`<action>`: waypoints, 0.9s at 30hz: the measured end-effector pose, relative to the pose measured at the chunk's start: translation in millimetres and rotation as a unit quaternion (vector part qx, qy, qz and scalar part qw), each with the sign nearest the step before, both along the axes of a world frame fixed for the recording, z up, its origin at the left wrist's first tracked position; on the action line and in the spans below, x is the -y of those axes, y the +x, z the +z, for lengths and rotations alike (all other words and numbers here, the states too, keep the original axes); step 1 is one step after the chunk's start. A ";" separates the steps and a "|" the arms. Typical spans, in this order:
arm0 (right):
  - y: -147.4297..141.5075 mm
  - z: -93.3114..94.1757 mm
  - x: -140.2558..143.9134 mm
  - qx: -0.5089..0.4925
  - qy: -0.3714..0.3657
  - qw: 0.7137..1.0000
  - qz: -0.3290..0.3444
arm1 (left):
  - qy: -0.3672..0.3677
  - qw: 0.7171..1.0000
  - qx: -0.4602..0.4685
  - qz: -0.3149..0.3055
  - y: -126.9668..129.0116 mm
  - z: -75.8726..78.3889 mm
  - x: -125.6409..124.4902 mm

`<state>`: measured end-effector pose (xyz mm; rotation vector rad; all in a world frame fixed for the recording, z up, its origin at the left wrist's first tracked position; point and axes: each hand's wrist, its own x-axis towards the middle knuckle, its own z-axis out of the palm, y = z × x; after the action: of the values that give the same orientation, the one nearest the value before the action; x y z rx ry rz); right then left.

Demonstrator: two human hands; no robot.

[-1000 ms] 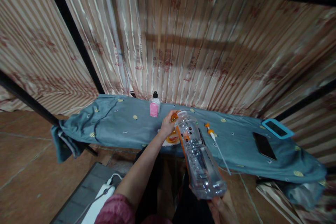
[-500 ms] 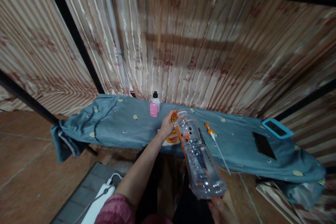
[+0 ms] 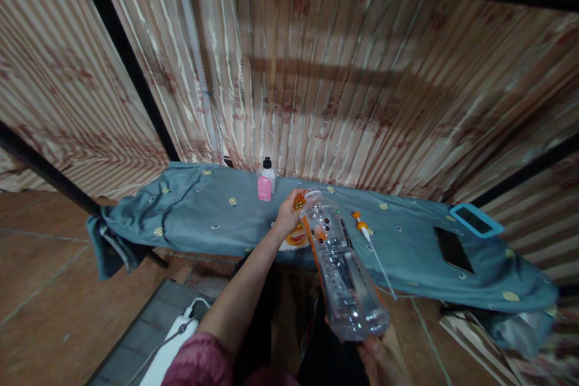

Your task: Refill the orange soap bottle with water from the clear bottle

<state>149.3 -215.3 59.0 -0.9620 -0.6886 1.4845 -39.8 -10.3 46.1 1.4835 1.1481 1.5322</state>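
Bottle [image 3: 350, 280], large and clear with orange markings, slants across the middle, its neck up over the counter [image 3: 187, 211] and its base nearer the person, out past the front edge. The right hand [image 3: 380, 353] supports that base, fingers clamped on its underside and corner. The left hand [image 3: 287, 216] reaches to the neck end, its fingers curled around the upper part of an amber jar [image 3: 297, 235], which sits close against the bottle's neck. Whether those fingers also grip the neck, I cannot tell. The jar is partly hidden by hand and bottle; a bit of white with a scalloped edge shows below it, too covered to make out.

Just right of the bottle lies an orange and white pump [image 3: 362, 226], its thin tube running towards the front edge. Further right are a dark phone [image 3: 453, 249], lying flat, and a blue-framed tablet [image 3: 477, 221] just beyond it. Near the back, left of centre, a pink-labelled flask [image 3: 266, 184] with a black top stands upright.

Blue-grey patterned cloth covers the counter. Striped curtain [image 3: 289, 72] hangs behind. At lower left, a white power strip [image 3: 169, 344] with cables rests on a grey box [image 3: 136, 332].
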 end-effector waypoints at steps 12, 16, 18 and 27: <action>3.3 -9.7 -3.6 0.000 0.026 1.000 0.007 | -0.006 1.000 -0.006 0.005 -0.1 2.7 1.3; 3.0 -10.3 -2.7 -0.017 0.020 1.000 -0.007 | -0.012 1.000 -0.006 0.009 -0.7 1.6 0.5; 3.1 -10.5 -2.3 -0.020 0.021 1.000 -0.010 | -0.016 1.000 -0.005 0.010 -0.8 1.3 0.2; 5.0 -7.5 -1.8 -0.016 0.018 1.000 0.000 | -0.006 1.000 -0.001 0.002 -0.6 1.1 0.5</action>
<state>154.3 -213.5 51.6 -0.9086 -0.6893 1.4799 -40.4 -10.8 47.2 1.4748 1.1599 1.5241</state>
